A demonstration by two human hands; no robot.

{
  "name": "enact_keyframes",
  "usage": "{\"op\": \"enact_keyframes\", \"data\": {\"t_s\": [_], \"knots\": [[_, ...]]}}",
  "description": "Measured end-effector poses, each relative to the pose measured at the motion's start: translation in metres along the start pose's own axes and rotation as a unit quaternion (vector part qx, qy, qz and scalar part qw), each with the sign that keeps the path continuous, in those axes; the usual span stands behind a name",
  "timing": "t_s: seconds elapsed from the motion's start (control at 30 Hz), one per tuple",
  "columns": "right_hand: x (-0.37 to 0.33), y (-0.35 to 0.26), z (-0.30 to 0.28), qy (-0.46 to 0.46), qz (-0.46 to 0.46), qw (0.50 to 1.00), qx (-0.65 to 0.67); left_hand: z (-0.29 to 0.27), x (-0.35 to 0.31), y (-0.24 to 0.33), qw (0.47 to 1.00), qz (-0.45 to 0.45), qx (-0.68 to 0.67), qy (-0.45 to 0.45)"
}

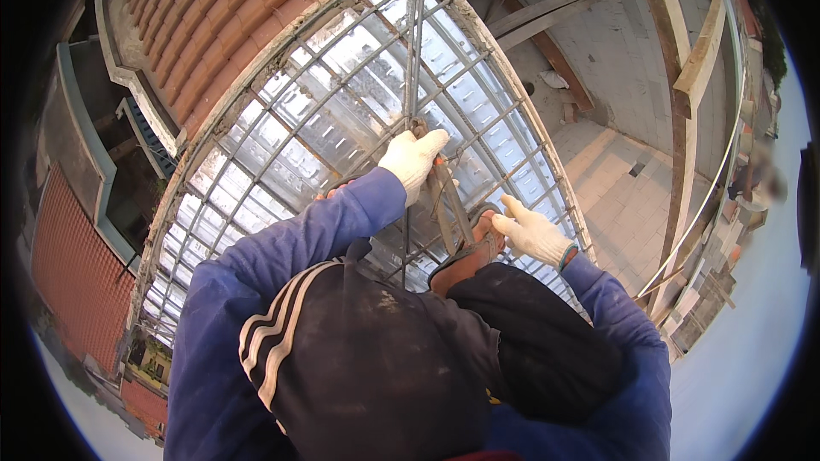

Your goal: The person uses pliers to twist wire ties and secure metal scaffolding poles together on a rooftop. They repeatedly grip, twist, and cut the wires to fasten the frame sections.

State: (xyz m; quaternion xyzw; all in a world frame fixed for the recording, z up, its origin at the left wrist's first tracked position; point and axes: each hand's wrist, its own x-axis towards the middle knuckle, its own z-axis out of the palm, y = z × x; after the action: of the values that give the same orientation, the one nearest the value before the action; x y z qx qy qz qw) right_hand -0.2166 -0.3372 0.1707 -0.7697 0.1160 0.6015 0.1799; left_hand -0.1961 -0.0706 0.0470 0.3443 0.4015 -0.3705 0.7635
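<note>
My left hand (413, 162), in a cream work glove, is closed over the bar crossing at the middle of the steel mesh. It grips what looks like a pair of pincers (418, 127), with a dark metal head and a bit of orange-red at the handle; the glove hides most of it. To the right, my right hand (534, 232), gloved too, holds nothing, its fingers apart beside my sandalled foot (485, 229). Reinforcing bars (414, 51) of the mesh run away from my left hand. Further bars (448, 196) slant between the two hands and the foot.
Shiny corrugated metal decking (337, 77) lies under the mesh, with a narrow concrete rim around it. Orange roof tiles (213, 8) rise at the far left. On the right, beyond the rim, a lower block-walled room (628, 166) drops away behind timber posts (681, 145).
</note>
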Motion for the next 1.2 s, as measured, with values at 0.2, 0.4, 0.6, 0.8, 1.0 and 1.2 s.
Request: {"op": "enact_keyframes", "data": {"t_s": [0.2, 0.4, 0.6, 0.8, 1.0, 1.2], "knots": [[-0.053, -0.116, -0.023, 0.215, -0.284, 0.919, -0.171, 0.005, 0.008, -0.002, 0.998, -0.001, 0.042, 0.056], [-0.031, -0.120, 0.014, 0.382, -0.211, 0.702, -0.563, 0.044, -0.006, 0.010, 0.993, 0.015, -0.034, 0.114], [-0.012, -0.140, 0.006, 0.415, -0.166, 0.657, -0.607, 0.037, 0.006, 0.001, 0.989, 0.030, -0.106, 0.099], [0.003, -0.134, -0.042, 0.190, -0.127, 0.901, -0.369, -0.006, 0.008, -0.030, 1.000, 0.015, 0.012, -0.008], [0.013, -0.128, -0.062, -0.026, 0.041, 0.998, -0.027, -0.037, 0.012, -0.047, 0.981, 0.102, 0.142, -0.087], [0.019, -0.159, -0.073, 0.104, -0.046, 0.918, -0.380, -0.035, 0.013, -0.039, 0.988, 0.062, 0.107, -0.093]]}}
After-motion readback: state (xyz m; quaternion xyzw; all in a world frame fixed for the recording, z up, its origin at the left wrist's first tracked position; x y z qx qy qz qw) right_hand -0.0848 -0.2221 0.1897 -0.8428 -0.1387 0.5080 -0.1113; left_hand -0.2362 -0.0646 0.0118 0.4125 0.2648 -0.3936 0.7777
